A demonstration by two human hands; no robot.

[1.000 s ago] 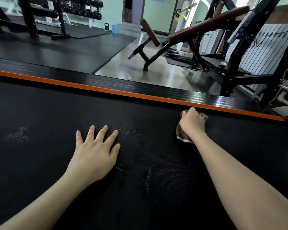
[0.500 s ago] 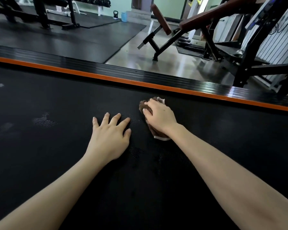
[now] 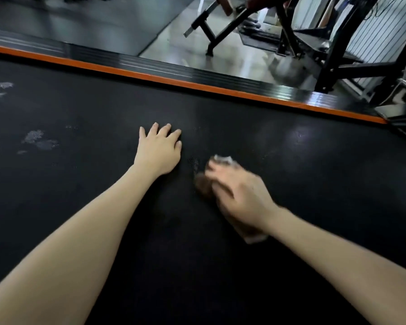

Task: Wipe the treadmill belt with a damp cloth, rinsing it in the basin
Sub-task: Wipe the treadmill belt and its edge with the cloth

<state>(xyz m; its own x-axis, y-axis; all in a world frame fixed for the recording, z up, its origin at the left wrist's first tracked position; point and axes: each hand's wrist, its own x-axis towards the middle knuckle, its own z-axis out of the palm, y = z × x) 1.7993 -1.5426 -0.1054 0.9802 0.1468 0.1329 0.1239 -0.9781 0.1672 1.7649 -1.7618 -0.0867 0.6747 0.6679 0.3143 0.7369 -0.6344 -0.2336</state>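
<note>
Wiping step, as far as I could judge, not the rinse. The right hand (image 3: 242, 195) was down on the treadmill belt (image 3: 314, 184) with the cloth (image 3: 203, 185) under it. The hand was smeared with blur, which to me read as mid-swipe. Because of that blur I honestly couldn't tell whether the fingers were curled round the cloth or just laid flat, pressing it down. What did show: a brown bit of cloth stuck out on the thumb side, a pale bit poked out past the fingertips, and a corner peeked out under the wrist. So the cloth was basically straight beneath the palm, touching the belt.

The left hand (image 3: 159, 151) was flat on the belt, fingers straight and a little spread, holding nothing. It looked like a brace. It sat just beside the right hand, a bit further out from the body, with a small gap of bare belt between them.

No basin anywhere in view, so no idea how far off the rinse was.

Next move, my guess: the pale smudges (image 3: 39, 139) well off to the outer side of the left hand hadn't been dealt with. The cloth would need to travel past the left hand to get there, or the left hand would have to shift out of the way. Firm, even pressure would matter on that textured surface. There was plenty of belt left, so I'd call it nowhere near done.
</note>
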